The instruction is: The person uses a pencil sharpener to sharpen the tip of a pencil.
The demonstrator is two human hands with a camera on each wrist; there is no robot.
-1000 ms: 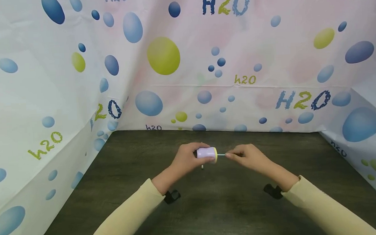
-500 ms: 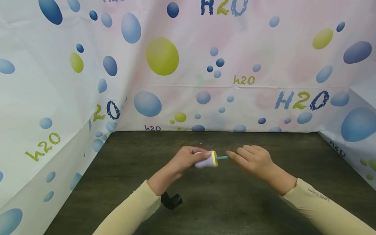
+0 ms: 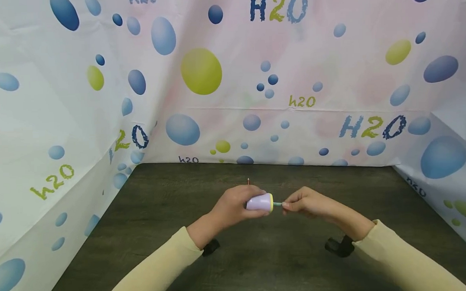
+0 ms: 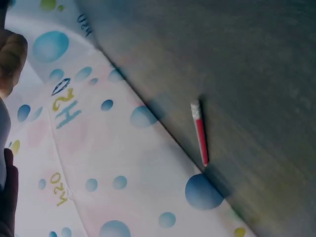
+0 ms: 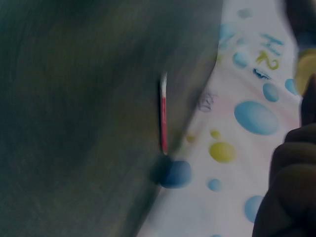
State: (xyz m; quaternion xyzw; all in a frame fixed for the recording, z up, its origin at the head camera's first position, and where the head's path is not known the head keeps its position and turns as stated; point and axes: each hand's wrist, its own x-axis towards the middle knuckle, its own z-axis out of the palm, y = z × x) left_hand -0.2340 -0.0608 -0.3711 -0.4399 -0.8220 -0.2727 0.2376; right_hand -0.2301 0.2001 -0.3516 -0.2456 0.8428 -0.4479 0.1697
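Observation:
In the head view my left hand (image 3: 232, 207) grips a lavender cylinder with a yellow rim, which looks like a pencil sharpener (image 3: 260, 202). It lies sideways, rim facing right. A thin teal pencil (image 3: 277, 204) runs into the rimmed end, and the fingertips of my right hand (image 3: 311, 201) pinch its outer part. The pencil's inner end is hidden inside the sharpener. Only the yellow rim (image 5: 305, 74) shows at the edge of the right wrist view. Behind the left hand a red pencil (image 4: 201, 138) with a pale end lies on the table.
The dark wooden table (image 3: 261, 257) spreads under both hands. A white sheet (image 3: 315, 63) printed with bubbles and H2O lettering stands along the back and both sides. A dark wrist strap (image 3: 339, 246) hangs below the right wrist.
The right hand has rolled over from its raised-knuckle pose half a second ago, its fingers again pinching the pencil. Both hands and the sharpener sit slightly lower in the head view.

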